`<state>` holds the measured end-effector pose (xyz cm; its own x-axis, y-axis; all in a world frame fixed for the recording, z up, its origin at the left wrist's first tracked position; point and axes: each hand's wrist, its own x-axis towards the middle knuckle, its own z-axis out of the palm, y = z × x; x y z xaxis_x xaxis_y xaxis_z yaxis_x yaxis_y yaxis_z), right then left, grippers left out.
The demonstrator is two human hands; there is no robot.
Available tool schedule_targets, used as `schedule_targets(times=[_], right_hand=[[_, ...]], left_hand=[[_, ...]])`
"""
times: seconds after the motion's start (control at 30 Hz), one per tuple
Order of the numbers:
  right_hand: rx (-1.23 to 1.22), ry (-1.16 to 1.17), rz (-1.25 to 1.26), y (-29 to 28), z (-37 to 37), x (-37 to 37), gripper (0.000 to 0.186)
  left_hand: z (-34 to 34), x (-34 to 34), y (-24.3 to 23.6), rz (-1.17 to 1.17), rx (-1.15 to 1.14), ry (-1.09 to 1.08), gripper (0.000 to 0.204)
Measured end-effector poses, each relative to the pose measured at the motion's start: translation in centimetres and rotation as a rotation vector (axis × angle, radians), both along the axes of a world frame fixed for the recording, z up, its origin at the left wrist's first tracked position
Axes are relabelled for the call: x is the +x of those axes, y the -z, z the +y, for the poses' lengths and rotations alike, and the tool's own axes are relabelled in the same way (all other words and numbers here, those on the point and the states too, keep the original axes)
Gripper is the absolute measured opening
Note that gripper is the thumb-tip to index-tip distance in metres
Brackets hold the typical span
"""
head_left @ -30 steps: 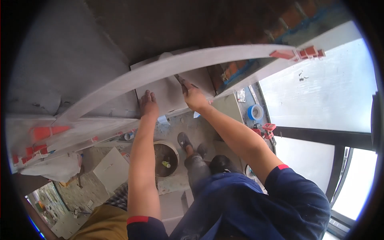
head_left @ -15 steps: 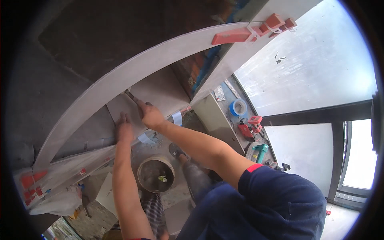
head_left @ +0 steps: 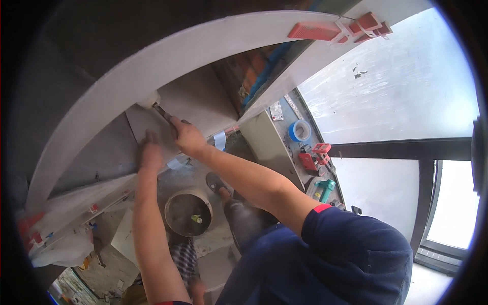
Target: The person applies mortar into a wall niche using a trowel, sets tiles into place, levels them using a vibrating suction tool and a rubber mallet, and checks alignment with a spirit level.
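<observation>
My right hand (head_left: 190,138) is closed around the handle of a white-headed mallet (head_left: 149,99). The mallet head is at the lower edge of a long pale strip (head_left: 203,41), which looks bowed; whether they touch I cannot tell. Under it lies a large grey-beige tile (head_left: 190,94), with a seam running toward me beside a darker tile (head_left: 99,147). My left hand (head_left: 151,152) rests on the tile surface close to that seam. Its fingers stretch forward, slightly blurred, and hold nothing I can see.
Red wedges in white clips (head_left: 315,31) grip the strip's far right end. A bucket (head_left: 188,212) stands below me. On a ledge at right are blue tape (head_left: 300,131), a red tool (head_left: 308,161) and a green-handled tool (head_left: 327,190). Another person's hand (head_left: 197,291) shows at the bottom.
The mallet head, hidden behind the strip before, now shows at the strip's lower edge. My left hand has shifted slightly left and up. The whole view has shifted a little.
</observation>
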<state>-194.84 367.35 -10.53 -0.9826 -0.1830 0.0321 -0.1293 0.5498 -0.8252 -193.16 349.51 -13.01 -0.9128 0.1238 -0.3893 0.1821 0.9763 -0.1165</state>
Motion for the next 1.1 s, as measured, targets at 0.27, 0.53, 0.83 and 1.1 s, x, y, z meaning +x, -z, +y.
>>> schedule_targets(times=[0.27,0.53,0.83,1.1], right_hand=[[-0.062,0.047,-0.089,-0.1,0.4,0.4,0.028],[-0.065,0.021,-0.013,-0.1,2.1,-1.1,0.026],[-0.022,0.051,-0.088,0.1,3.4,-0.8,0.026],[-0.043,0.073,0.015,0.1,4.5,-1.0,0.021]], left_hand=[[-0.5,-0.2,0.4,-0.005,0.031,-0.035,0.102],[0.6,-0.1,-1.1,-0.034,0.021,-0.051,0.094],[0.5,-0.1,-0.6,-0.025,0.017,-0.071,0.086],[0.7,0.1,-0.2,0.036,-0.019,-0.07,0.058]])
